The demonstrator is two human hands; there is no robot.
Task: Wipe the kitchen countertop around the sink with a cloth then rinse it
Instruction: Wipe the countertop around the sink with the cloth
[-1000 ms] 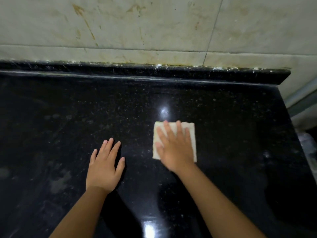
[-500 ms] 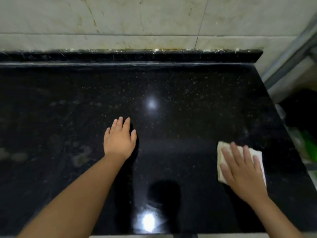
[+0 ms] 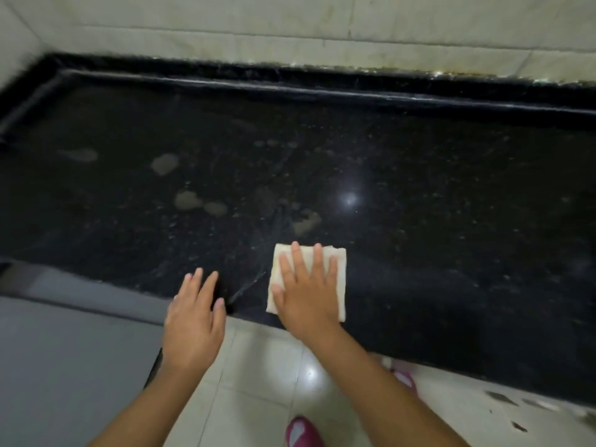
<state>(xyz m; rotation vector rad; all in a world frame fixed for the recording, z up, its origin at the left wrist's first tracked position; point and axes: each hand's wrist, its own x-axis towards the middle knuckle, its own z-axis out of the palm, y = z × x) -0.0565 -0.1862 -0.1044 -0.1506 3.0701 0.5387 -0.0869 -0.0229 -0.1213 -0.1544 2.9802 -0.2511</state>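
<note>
A folded pale cloth (image 3: 337, 256) lies flat on the black speckled countertop (image 3: 419, 195), close to its front edge. My right hand (image 3: 306, 291) presses it down with straight, spread fingers. My left hand (image 3: 193, 314) is open beside it, to the left, over the counter's front edge, fingertips at the stone. Pale dried smears (image 3: 187, 200) mark the counter to the left and just beyond the cloth. No sink is in view.
A raised black lip (image 3: 322, 85) runs along the back under a stained tile wall (image 3: 290, 30). A grey surface (image 3: 64, 350) sits lower left. Below the counter edge are white floor tiles (image 3: 258, 375) and a pink slipper (image 3: 301, 430).
The cloth and my right hand have swept from the right end of the counter back left to the front edge. The view has turned left, and my left hand has drawn back to the edge.
</note>
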